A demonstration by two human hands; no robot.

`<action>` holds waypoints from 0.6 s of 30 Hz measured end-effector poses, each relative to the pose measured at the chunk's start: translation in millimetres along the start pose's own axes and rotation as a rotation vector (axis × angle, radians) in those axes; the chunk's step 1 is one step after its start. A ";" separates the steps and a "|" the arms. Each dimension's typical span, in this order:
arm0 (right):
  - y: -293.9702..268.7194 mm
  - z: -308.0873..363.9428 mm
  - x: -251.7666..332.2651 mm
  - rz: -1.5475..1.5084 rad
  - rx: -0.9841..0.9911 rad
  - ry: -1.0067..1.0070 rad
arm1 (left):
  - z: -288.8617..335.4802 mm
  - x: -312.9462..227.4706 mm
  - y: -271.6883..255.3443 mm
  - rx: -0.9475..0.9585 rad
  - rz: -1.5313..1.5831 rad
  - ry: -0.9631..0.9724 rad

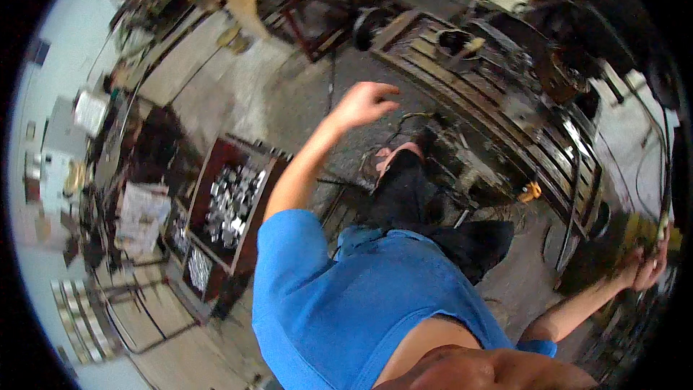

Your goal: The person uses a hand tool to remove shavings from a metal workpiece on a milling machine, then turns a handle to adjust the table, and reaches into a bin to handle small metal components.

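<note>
My left hand (364, 105) hangs in mid-air over the floor, its fingers loosely bent and spread apart, with nothing seen in them. To its right stands a dark slotted metal machine bed (498, 123). My right hand (644, 267) is far out at the right, closed around a thin upright rod-like handle (664, 227). The top of that handle runs up beside dark cables, and the dim rim hides its exact kind. Below my left arm, a dark red bin (249, 235) with dividers holds many small shiny metal pieces (234, 202).
A yellow-orange object (530, 191) sits by the machine bed's lower edge. Metal frames (310, 25) and cluttered benches line the far side. Papers (142, 215) lie left of the bin, near a tube-framed stand (148, 303). My sandalled foot (397, 159) rests on the stained floor.
</note>
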State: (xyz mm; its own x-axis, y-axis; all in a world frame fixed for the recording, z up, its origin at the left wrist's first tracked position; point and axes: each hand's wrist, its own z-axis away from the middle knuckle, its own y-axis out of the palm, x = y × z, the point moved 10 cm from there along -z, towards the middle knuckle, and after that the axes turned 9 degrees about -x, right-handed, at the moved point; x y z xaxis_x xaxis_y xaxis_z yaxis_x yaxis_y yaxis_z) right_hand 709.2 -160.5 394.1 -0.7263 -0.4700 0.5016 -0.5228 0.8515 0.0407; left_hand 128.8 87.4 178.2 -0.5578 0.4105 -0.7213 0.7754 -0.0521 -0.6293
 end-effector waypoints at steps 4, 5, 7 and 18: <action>-16.1 -15.6 -11.1 -0.079 0.021 -0.302 | 147.4 107.3 -158.6 -0.296 -0.167 -0.576; -15.8 -9.5 -6.1 -0.113 0.031 -0.366 | 176.4 106.8 -195.1 -0.329 -0.360 -0.687; -6.0 0.9 6.0 -0.119 0.037 -0.477 | 241.7 136.0 -246.0 -0.514 -0.532 -0.727; 5.1 18.5 -2.1 -0.217 0.030 -0.451 | 335.7 263.9 -184.9 -0.062 -0.818 -1.031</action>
State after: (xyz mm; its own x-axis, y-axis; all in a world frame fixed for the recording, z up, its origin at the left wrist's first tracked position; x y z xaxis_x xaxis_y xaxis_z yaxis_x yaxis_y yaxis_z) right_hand 699.7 -159.5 377.3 -0.7166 -0.6949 0.0606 -0.6910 0.7190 0.0746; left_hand -261.1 -100.2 7.2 -0.8157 -0.5766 -0.0465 0.1052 -0.0688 -0.9921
